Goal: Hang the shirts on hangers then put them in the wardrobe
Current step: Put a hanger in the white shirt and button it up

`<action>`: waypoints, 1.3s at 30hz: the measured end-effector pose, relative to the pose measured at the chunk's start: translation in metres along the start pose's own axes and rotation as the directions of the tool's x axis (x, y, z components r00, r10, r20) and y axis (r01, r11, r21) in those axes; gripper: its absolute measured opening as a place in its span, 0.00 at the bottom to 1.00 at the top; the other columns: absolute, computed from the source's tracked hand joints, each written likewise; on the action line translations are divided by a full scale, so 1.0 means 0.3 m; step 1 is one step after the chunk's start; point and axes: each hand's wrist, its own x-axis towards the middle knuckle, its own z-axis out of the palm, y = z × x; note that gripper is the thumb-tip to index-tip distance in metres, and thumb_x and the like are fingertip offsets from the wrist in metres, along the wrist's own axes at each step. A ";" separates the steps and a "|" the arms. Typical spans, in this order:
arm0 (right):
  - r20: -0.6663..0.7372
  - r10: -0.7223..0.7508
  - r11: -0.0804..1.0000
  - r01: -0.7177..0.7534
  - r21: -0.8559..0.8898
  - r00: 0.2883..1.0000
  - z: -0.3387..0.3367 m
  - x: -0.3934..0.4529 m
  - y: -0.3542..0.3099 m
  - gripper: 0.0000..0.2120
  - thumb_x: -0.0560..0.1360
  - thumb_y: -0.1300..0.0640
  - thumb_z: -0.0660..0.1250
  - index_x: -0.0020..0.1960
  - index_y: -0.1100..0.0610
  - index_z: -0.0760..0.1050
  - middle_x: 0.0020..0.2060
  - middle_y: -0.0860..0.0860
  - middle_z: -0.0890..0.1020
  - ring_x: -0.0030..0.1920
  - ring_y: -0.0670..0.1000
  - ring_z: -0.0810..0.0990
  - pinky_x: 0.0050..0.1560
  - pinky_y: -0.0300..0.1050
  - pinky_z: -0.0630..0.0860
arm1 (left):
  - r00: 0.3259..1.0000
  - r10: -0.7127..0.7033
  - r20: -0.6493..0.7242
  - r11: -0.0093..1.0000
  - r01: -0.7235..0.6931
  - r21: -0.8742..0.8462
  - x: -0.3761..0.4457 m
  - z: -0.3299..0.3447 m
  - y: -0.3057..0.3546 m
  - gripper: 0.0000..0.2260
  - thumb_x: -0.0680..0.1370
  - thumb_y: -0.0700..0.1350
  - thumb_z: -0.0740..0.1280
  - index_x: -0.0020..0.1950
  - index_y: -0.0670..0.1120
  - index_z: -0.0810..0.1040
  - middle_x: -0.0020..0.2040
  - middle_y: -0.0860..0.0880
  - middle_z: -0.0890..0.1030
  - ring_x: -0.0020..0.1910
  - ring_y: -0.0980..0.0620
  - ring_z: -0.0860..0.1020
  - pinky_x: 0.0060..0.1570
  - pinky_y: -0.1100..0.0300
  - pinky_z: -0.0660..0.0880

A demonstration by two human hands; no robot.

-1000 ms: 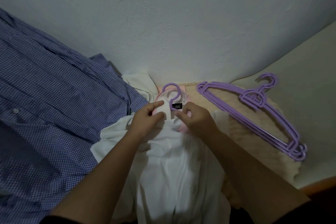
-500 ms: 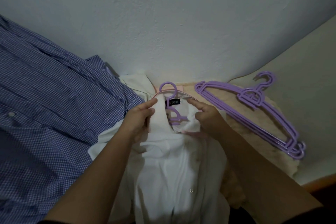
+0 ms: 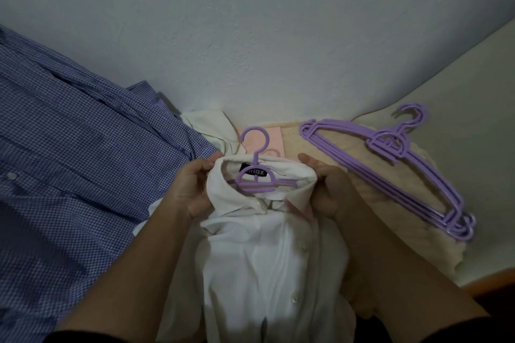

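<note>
A white button shirt lies in front of me with a purple hanger inside its collar, the hook sticking out at the top. My left hand grips the left side of the collar. My right hand grips the right side of the collar. The hanger's shoulders are hidden under the fabric. A black label shows inside the collar.
A blue checked shirt is spread out at the left. A stack of purple hangers lies at the right on cream fabric. Pink cloth and another white garment lie against the white wall behind.
My hands moved apart from the collar's middle to its two sides. The collar spread open and the hanger's neck and label now show inside it.
</note>
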 end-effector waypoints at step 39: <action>-0.269 -0.502 0.754 0.263 -0.602 0.822 -0.018 0.138 0.131 0.23 0.75 0.64 0.66 0.69 0.59 0.69 0.62 0.52 0.75 0.53 0.48 0.77 0.43 0.32 0.77 | 0.812 0.478 -0.334 0.851 -0.333 0.407 0.152 -0.001 -0.146 0.16 0.71 0.44 0.72 0.58 0.51 0.78 0.59 0.50 0.77 0.58 0.50 0.78 0.57 0.51 0.78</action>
